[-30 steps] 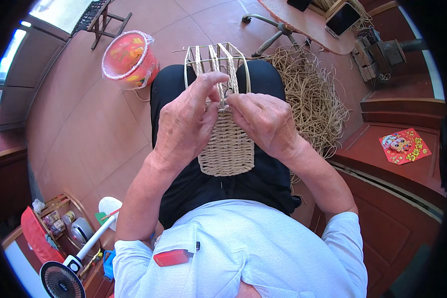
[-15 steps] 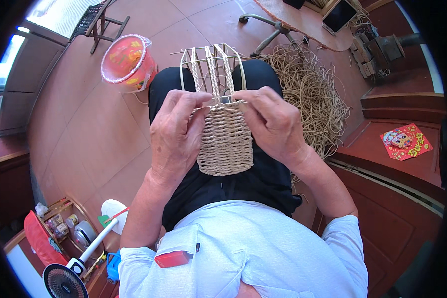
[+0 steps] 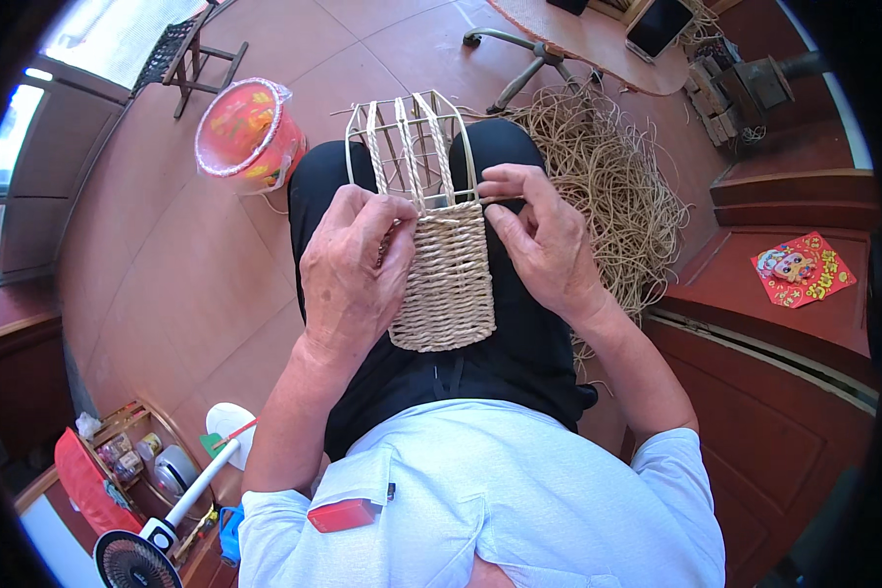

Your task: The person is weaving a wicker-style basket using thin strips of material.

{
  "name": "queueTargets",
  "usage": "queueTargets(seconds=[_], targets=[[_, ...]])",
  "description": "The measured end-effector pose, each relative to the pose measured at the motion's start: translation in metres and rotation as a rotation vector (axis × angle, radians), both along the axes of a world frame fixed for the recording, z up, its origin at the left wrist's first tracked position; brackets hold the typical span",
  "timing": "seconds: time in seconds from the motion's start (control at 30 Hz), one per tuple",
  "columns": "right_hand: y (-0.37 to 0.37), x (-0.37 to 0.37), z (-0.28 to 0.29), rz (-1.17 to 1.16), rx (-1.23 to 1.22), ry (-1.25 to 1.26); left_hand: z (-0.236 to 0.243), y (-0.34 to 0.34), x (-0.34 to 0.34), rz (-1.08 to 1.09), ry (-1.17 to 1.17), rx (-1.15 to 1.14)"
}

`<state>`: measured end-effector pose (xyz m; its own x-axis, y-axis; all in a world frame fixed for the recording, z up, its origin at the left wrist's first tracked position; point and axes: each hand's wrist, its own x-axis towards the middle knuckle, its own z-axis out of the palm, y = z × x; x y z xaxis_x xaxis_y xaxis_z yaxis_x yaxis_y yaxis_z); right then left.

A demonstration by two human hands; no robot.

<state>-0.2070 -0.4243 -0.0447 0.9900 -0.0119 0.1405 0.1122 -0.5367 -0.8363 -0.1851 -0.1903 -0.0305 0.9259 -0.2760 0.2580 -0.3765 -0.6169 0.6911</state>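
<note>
A partly woven basket [image 3: 443, 284] of straw-coloured cord lies on my lap. Its lower part is tightly woven, while the far part is bare wire frame [image 3: 402, 147] with several twisted cords running lengthwise. My left hand [image 3: 358, 255] is closed at the basket's left edge, fingertips pinching the top of the weave; what lies between them is partly hidden. At the right edge, my right hand [image 3: 544, 240] has thumb and index finger apart, close to the side wire and the last woven row.
A large heap of loose cord [image 3: 608, 186] lies on the floor to the right. A red bucket [image 3: 250, 137] stands at the far left. Beyond are a wheeled chair base [image 3: 529, 69] and a table [image 3: 608, 49] with a dark-screened device. A small fan [image 3: 137, 559] is at the lower left.
My right hand has opened and drawn slightly away from the top of the weave. The left hand keeps its pinch. The basket and the whole view have shifted a little.
</note>
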Motion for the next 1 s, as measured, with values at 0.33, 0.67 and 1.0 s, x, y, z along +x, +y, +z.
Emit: queueTargets(seconds=[0.33,0.67,1.0], targets=[[-0.006,0.005,-0.007,0.074,-0.030,-0.107,-0.005,-0.016,0.001,-0.033,-0.114,0.047],[-0.007,0.005,-0.010,0.045,0.016,-0.068,-0.001,-0.022,0.005,-0.019,-0.054,0.073],[-0.011,0.003,-0.013,0.065,-0.078,-0.174,-0.003,-0.027,0.004,-0.097,-0.167,0.049]])
